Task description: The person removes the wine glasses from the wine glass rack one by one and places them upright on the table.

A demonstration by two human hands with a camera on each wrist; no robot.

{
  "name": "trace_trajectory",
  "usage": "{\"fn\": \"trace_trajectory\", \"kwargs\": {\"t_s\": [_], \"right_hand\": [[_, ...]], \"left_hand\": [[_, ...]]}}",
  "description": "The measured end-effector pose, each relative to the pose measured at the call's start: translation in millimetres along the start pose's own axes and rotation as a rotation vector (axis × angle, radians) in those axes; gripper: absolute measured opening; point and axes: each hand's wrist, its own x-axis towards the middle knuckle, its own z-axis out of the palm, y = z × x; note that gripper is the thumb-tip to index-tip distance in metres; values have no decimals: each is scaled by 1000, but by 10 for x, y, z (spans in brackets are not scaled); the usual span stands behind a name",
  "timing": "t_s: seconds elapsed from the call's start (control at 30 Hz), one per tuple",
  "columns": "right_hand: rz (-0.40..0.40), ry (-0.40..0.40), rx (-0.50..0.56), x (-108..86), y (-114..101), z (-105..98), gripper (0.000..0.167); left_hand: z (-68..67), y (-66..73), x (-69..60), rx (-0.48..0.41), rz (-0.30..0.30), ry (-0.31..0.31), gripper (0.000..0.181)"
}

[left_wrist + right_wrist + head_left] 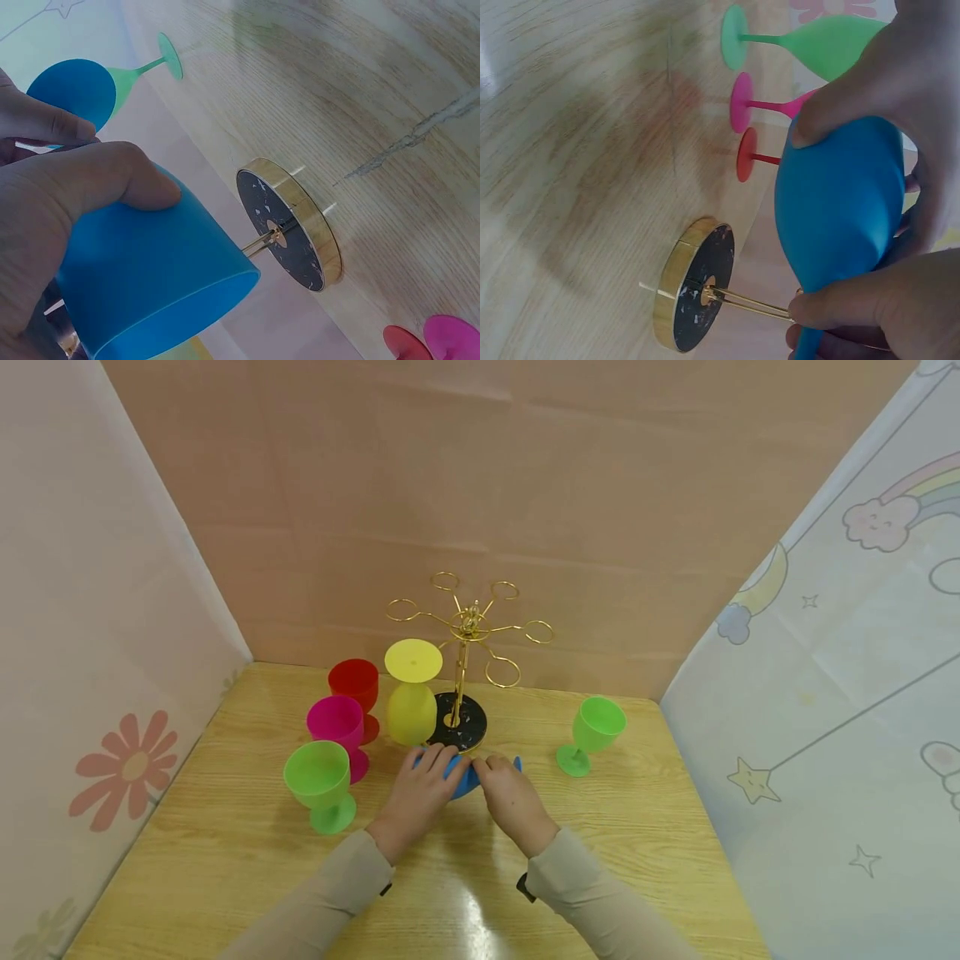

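Note:
A blue goblet (467, 779) is tipped on its side in both hands, above the table in front of the gold stand (461, 681). My left hand (416, 793) grips its bowl, thumb laid along the blue wall (150, 255). Fingers and thumb of my right hand (517, 802) pinch its stem close to the foot, as the right wrist view shows. The foot disc (71, 94) points right. Behind the left hand, a yellow goblet (412, 717) hangs upside down at the stand's left side. The fingers partly hide the blue goblet in the head view.
Left of the stand are red (354, 683), magenta (335, 723) and green goblets (318, 777), upright in a row. Another green goblet (597, 725) stands to the right. The stand has several ring-ended arms and a round black base (471, 722). Patterned sheets (825, 693) flank the table.

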Motion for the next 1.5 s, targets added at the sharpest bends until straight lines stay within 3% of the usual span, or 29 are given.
{"fn": "trace_trajectory", "kwargs": {"t_s": [0.3,0.9,1.07,1.3,1.5], "right_hand": [[-63,68,-85,-24,15,45,30],[-69,90,-45,-57,87,48,32],[-44,105,-16,-93,121,67,32],[7,89,35,-148,178,106,25],[102,59,189,-214,224,90,26]], "left_hand": [[6,0,-15,-13,2,-6,58],[24,-10,-17,-15,31,-1,64],[-1,-13,3,-65,49,22,65],[-46,-13,36,-134,62,73,53],[-121,-30,109,-142,77,144,42]]}}
